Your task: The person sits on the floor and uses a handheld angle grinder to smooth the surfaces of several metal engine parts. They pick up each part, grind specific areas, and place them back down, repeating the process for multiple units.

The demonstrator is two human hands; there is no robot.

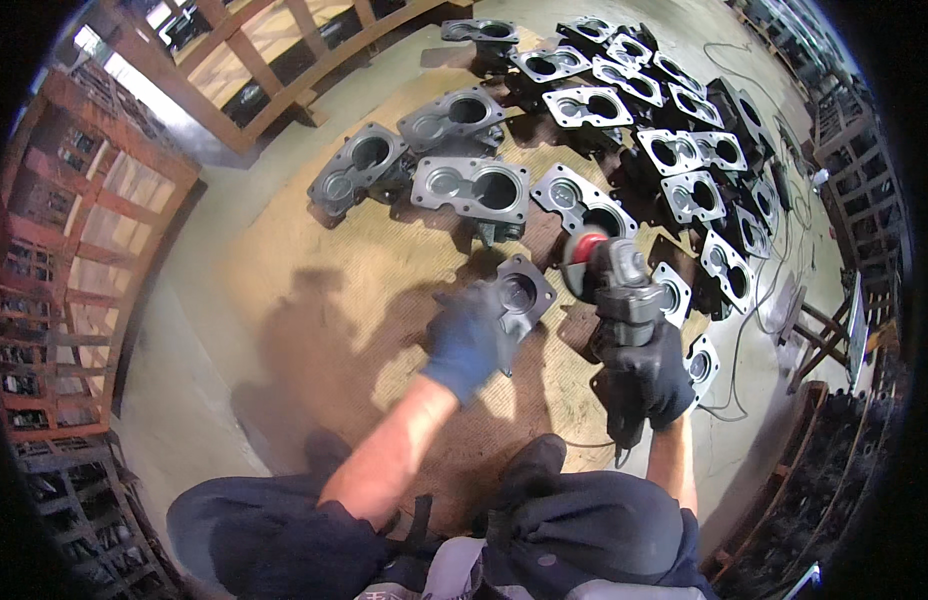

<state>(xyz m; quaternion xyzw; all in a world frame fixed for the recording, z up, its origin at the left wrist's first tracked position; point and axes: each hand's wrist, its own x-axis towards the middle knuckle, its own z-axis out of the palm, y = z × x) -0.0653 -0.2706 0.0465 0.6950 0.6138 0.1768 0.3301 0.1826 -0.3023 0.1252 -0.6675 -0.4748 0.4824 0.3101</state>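
A grey metal casting (517,291) with a round bore tilts above the brown mat in front of me. My left hand (462,335), in a blue glove and somewhat blurred, closes on its left side. In a dark glove, my right hand (646,368) grips an angle grinder (627,290). The grinder's red disc (586,250) points up and left, apart from the casting in my left hand. Just beyond the disc stands another casting (564,190) with a flat, bright flange. Farther left sits a similar casting (471,188).
Several more castings (587,106) stand close together at the far right. A cardboard-like brown mat (314,240) covers the floor. Slatted wooden crates (69,260) line the left, with a wooden frame (234,75) behind. Cables (774,290) trail along the right.
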